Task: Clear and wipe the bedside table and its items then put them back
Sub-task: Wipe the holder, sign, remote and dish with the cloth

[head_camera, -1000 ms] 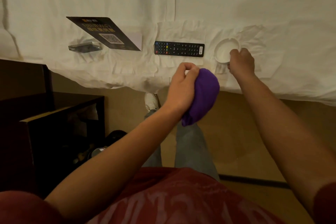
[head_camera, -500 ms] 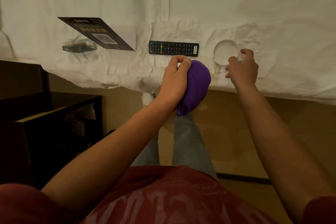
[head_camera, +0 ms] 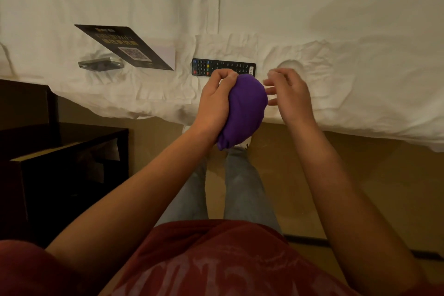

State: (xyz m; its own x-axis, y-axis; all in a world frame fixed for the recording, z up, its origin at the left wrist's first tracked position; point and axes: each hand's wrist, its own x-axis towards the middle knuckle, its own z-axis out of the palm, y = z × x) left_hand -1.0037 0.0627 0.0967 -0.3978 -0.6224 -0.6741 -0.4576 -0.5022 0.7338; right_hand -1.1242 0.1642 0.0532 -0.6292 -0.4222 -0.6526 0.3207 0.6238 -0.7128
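Head view, ordered from the person outward. Nearest, a red shirt and both forearms reach forward over the floor toward the bed (head_camera: 336, 19). To the left stands the dark bedside counter (head_camera: 64, 156), low and well apart from the hands.

The left hand (head_camera: 216, 101) grips a bunched purple cloth (head_camera: 245, 108), thumb and fingers curled over its top edge; the cloth hangs as a rounded bundle below the fist. The right hand (head_camera: 288, 94) is just beside the cloth on its right, fingers loosely spread and blurred, holding nothing that can be made out.

Beyond the hands, on the white bed sheet, lie the cleared items in a row. The remote control (head_camera: 223, 66) lies directly ahead of the left hand, its long axis running left to right, its near edge partly covered by the knuckles. A small white dish (head_camera: 289, 65) sits in a dent of the sheet just past the right hand's fingertips; its outline is faint. Farther left are a dark card with a QR code (head_camera: 125, 45) and a clear stand (head_camera: 101, 65) beside it.

Judgement: the dish lies nearest the free right hand, the remote nearest the cloth hand; either suits the next wipe.
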